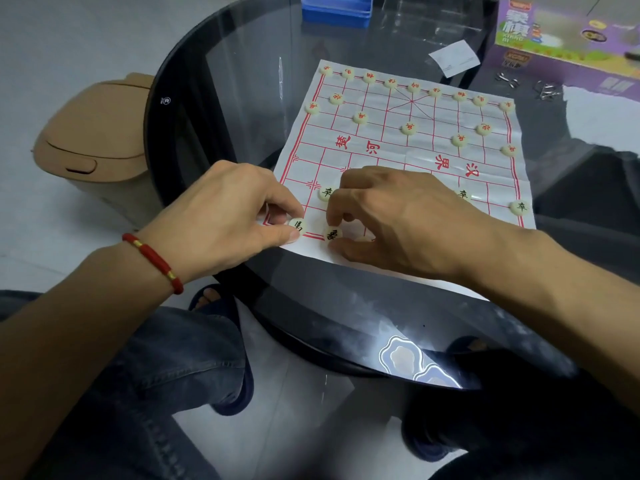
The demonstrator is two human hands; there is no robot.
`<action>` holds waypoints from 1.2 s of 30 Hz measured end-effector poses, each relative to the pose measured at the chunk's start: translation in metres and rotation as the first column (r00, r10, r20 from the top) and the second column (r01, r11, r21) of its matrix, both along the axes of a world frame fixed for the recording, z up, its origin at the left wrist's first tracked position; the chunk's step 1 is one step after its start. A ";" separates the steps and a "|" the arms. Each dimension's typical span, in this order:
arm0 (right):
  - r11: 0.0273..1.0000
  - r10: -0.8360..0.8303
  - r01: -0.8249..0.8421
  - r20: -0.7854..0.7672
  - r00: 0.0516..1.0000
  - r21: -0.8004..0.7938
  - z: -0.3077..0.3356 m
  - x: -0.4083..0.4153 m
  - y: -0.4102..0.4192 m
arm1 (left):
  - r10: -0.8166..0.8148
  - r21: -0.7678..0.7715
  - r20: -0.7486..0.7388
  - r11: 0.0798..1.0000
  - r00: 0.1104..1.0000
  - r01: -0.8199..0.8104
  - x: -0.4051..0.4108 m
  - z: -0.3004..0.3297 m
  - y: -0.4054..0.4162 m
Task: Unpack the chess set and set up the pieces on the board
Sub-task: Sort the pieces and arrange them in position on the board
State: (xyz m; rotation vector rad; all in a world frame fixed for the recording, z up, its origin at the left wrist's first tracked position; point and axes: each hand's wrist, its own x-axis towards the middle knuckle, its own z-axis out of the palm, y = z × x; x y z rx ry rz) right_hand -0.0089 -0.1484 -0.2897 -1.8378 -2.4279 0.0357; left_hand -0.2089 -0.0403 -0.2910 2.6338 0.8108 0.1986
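Two pieces [298, 224], one pinched per hand [225, 206]

both forearms are bare, with no sleeves showing. the left wrist wears a red cord bracelet [154, 263] with small gold beads. at six o'clock, dark blue jeans [145, 393] cover the legs, and dark slippers [239, 382] are on the feet.

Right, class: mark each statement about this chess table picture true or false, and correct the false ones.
1. The red-marked pieces stand on the far side of the paper board. True.
2. The left hand holds nothing. False: it pinches a black-marked piece.
3. The right hand pinches a black-marked piece on the near edge. True.
4. The bracelet is blue. False: red.
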 end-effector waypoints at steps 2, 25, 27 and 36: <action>1.000 0.000 0.000 -0.006 1.000 0.007 0.000 0.000 0.000 | -0.006 0.005 -0.002 1.000 1.000 0.006 0.000 0.000 0.000; 0.963 -0.250 0.256 -0.080 0.965 0.082 0.021 0.057 0.005 | 0.070 0.018 0.077 0.997 0.995 -0.072 0.006 0.005 0.003; 0.961 -0.268 0.272 -0.080 0.960 0.050 0.019 0.060 0.004 | 0.066 0.029 0.086 0.997 0.994 -0.068 0.016 0.004 0.002; 0.961 -0.269 0.274 -0.092 0.959 0.046 0.018 0.069 -0.002 | -0.027 0.117 -0.130 0.992 0.991 0.043 0.060 0.002 0.004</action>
